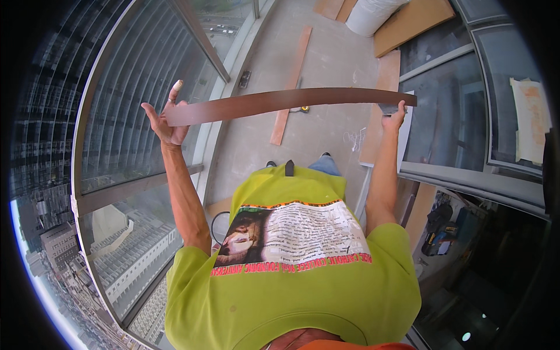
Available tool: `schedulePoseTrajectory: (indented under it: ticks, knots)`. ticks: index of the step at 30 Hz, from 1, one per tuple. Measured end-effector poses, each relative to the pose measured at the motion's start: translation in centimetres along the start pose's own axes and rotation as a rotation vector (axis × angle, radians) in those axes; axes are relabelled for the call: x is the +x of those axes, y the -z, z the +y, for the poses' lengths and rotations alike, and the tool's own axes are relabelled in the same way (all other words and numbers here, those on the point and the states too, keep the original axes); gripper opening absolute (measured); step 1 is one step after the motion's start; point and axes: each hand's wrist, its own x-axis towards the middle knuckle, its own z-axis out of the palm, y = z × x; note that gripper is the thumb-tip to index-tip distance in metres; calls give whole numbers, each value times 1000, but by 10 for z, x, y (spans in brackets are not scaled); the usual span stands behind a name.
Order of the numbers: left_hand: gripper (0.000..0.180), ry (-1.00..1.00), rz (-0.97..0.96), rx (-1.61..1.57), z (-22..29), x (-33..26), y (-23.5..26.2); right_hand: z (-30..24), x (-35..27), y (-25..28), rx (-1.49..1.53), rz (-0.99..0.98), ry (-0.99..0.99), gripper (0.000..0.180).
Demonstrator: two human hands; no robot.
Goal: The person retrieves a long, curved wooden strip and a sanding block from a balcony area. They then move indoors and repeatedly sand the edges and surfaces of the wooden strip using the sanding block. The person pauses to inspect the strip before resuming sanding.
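A long, narrow brown board spans the view in front of me, raised above the floor between my two hands. Its left end rests on my left hand, whose thumb and one finger stretch out past it; the other fingers are partly hidden behind the board. One outstretched fingertip has a pale covering. Near the other end, my right hand grips the lower edge. A grey flat piece shows beside those fingers, under the board; its kind is unclear.
Tall windows line the left side. On the floor lie a reddish-brown strip and a yellow-black tape measure. A white roll and a brown panel stand at the back right. Glazed panels flank the right.
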Motion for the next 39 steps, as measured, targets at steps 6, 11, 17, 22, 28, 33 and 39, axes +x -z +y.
schedulePoseTrajectory:
  ticks: [6,11,17,22,28,33,39]
  knots:
    - [99,-241,88,-229,-49,27,-15,26,-12,-6,69,234,-13,34]
    - [71,-337,288,205,-78,52,-46,38,-8,53,87,164,-81,31]
    - [44,-281,481,678,-77,68,-69,57,-23,124,23,300,-246,44]
    - [43,-313,536,841,-76,63,-77,83,-58,126,30,266,-407,53]
    - [42,-284,467,856,-70,74,-78,111,-49,159,96,282,-541,55]
    - [44,-247,380,803,-63,93,-85,119,-69,158,23,222,-655,55]
    - [42,-149,299,699,-63,130,-102,111,-128,136,-354,165,-841,53]
